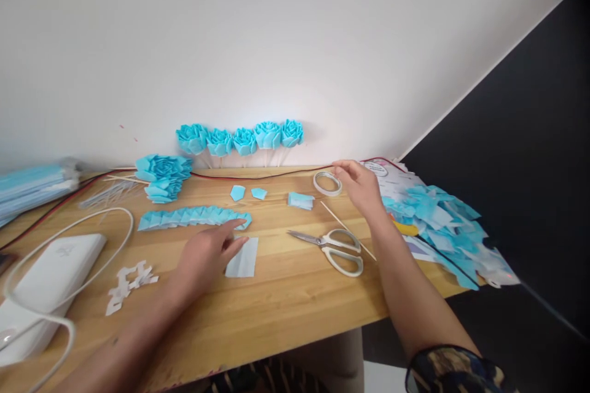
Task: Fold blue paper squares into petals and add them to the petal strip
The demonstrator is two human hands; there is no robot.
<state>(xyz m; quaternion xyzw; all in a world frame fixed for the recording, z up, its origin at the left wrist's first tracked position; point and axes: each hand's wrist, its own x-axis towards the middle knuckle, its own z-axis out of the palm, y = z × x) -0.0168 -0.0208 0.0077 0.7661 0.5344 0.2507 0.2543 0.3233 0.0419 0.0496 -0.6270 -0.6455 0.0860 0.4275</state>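
Observation:
My left hand (209, 255) is over the table, thumb and index finger apart. Its index fingertip rests on the right end of a row of overlapping light-blue folded pieces (184, 217). Under the thumb lies a pale-blue rectangular sheet (246, 261). At the back, my right hand (362, 184) has its fingers drawn together at the upper right edge of a narrow roll of white tape (316, 185); the fingertips partly hide that edge. Scissors with white handles (338, 249) lie between my hands, beside a thin wooden stick (338, 218). A stack of small blue pieces (301, 200) sits left of the roll.
Several blue flowers on sticks (244, 141) lean against the wall, and more flower heads (166, 175) lie at left. Two blue cut pieces (238, 193) are mid-table. A white power bank (50, 295) with cable, paper scraps (131, 282) and a blue heap (442, 221) occupy the sides.

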